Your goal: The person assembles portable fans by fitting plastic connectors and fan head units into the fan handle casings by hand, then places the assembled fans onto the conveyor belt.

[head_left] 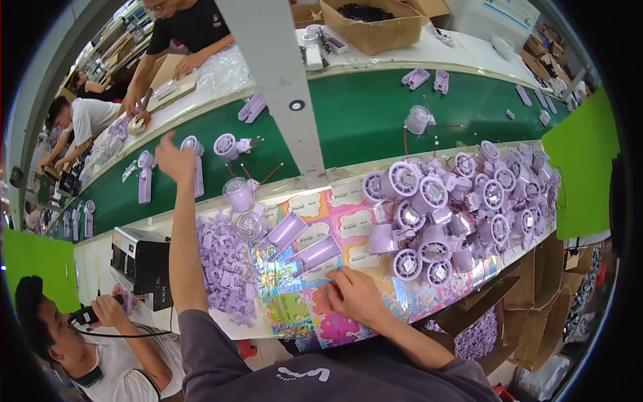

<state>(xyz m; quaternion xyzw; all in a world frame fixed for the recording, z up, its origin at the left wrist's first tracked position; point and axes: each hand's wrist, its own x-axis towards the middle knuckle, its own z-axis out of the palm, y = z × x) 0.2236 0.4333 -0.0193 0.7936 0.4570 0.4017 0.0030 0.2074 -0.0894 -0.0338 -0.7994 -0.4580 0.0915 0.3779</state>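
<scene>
My left hand (175,163) reaches far out over the green conveyor belt (362,114). It is against a purple handheld fan (197,181) lying on the belt; whether the fingers grip it is unclear. My right hand (351,293) rests on the colourful patterned mat (348,214) at the table's near edge, fingers apart and holding nothing. Just above it lie two purple handle shells (315,254), and a clear round fan cover (249,226) sits further left.
A heap of purple fan heads (455,208) fills the table's right side, and small purple parts (224,268) are piled on the left. A black machine (142,262) stands beside a co-worker (100,348) holding a black tool. A white beam (281,87) crosses the belt. Other people work beyond it.
</scene>
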